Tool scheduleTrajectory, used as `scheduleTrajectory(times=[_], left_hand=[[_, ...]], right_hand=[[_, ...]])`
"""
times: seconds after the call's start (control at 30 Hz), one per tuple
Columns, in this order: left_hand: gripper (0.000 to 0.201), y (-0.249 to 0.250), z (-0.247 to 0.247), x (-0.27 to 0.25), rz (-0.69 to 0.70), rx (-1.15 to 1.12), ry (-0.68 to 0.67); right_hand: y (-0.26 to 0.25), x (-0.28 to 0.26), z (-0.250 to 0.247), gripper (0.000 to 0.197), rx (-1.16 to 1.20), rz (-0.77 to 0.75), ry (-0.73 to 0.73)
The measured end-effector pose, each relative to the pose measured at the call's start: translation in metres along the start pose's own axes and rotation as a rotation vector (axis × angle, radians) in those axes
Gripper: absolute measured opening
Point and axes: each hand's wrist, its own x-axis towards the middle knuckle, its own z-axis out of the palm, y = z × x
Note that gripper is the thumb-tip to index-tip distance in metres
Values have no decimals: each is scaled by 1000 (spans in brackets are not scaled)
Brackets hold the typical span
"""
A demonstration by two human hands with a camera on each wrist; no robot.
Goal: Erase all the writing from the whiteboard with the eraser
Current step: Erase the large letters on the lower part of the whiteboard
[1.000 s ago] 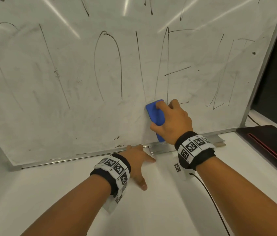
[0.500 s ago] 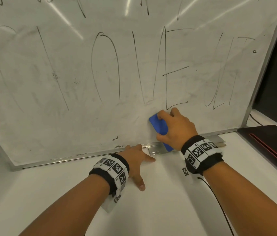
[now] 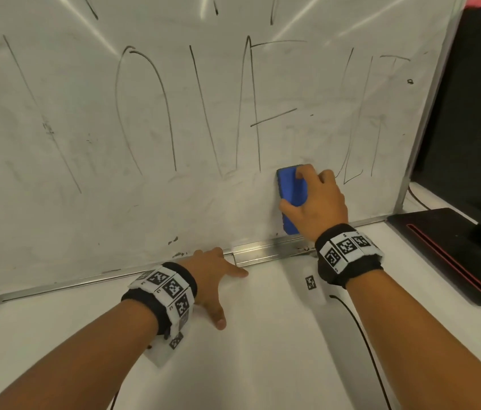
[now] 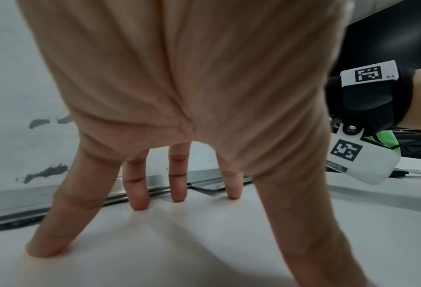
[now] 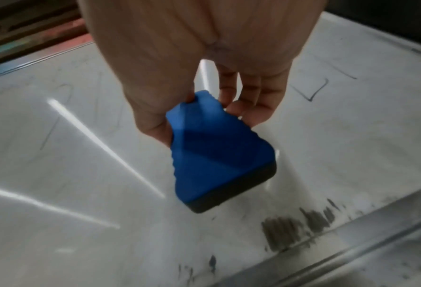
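The whiteboard leans upright at the back of the table, with tall black letters across it and smudges low down. My right hand grips the blue eraser and presses its dark felt face against the board's lower right part, under the letter E. In the right wrist view the eraser sits between thumb and fingers, above grey ink smears by the metal frame. My left hand lies flat on the white table with its fingers spread, their tips close to the board's bottom rail.
A metal marker tray runs along the board's lower edge. A black base with a red stripe stands on the table at the right, beside a dark panel. A black cable trails across the table under my right arm.
My right hand has carried the eraser rightward and a little up along the board's lower part, wiping off the bottom stroke of the E. The left hand has stayed put.
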Motion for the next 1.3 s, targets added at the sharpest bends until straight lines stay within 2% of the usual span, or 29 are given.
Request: scheduleTrajectory(times=[0.07,0.2,0.3,0.4,0.47,0.57,0.63,0.73,0.77,0.83,0.93,1.0,1.07,1.13,1.2,1.3], left_hand=[[115,2,-2,-1,-1,5,-10],[105,12,-11,3,39,11,-7],[95,25,-16,10,91,18,18],[92,34,-17,14,61,24,48],[88,39,-19,16,37,26,67],[75,50,-23,14,25,88,74],[65,58,-24,13,18,162,92],[57,66,-23,14,25,262,126],[56,68,-25,15,40,286,131],[54,73,-29,19,77,314,145],[64,76,-31,23,123,295,168],[69,77,-30,26,136,272,157],[75,77,-29,30,161,248,129],[84,81,-30,33,208,241,99],[88,88,-33,38,256,220,91],[90,100,-38,47,293,136,98]], right_hand=[[-1,-2,1,51,32,0,-5],[-10,-8,8,51,-17,-136,-130],[-1,-2,3,50,59,-17,0],[8,1,0,51,154,130,73],[1,-3,4,51,141,72,9],[-9,-13,14,52,37,-107,-148],[-6,-9,11,50,61,-51,-91],[11,1,4,50,154,151,54],[13,1,4,50,162,164,61],[7,-5,7,52,171,71,1],[-5,-12,15,52,112,-132,-145],[3,-6,8,52,136,-64,-71],[22,2,-4,50,214,115,70],[39,5,-14,47,239,246,145],[44,5,-14,47,247,246,145],[46,6,-7,48,246,129,76]])
